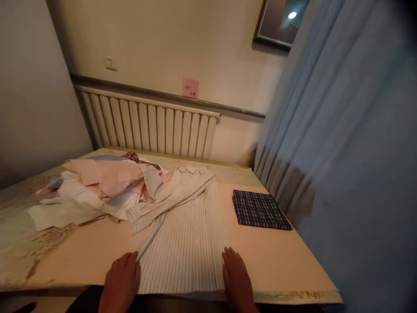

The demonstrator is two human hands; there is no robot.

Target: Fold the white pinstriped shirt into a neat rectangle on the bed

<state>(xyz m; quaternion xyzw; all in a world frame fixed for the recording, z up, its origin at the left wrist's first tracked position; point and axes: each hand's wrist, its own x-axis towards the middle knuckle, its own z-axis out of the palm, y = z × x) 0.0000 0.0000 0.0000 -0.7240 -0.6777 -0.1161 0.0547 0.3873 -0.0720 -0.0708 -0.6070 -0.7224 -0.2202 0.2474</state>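
Striped shirt [189,243] lies spread on the pinkish cover [280,265], hem end nearest the person, collar [192,170] at the far end. One sleeve [146,213] runs slantwise across the upper body & out past the L edge, its end just beside the clothes pile [107,174]. The other sleeve I can't make out.

L hand [121,278] is at the shirt's L edge near the hem, fingers bent & close together. R hand [237,278] is at the R edge, roughly opposite, fingers straighter, also side by side. Can't tell for sure if either one pinches cloth: thumbs mostly hidden, light's dim.

Step in hand, I'd judge: squaring up the lower end of the shirt & smoothing it flat, w/ the front part prob. near done (the sleeve zone looks less tidy, creases etc.). Next move calls for a matched hold on both side edges, hands level, so the cloth doesn't skew; the slanted sleeve would want straightening too, kept clear of the pile. Dark plaid cloth [260,210], a neat flat rectangle, sits well apart from the R hand, near the curtain [355,143].
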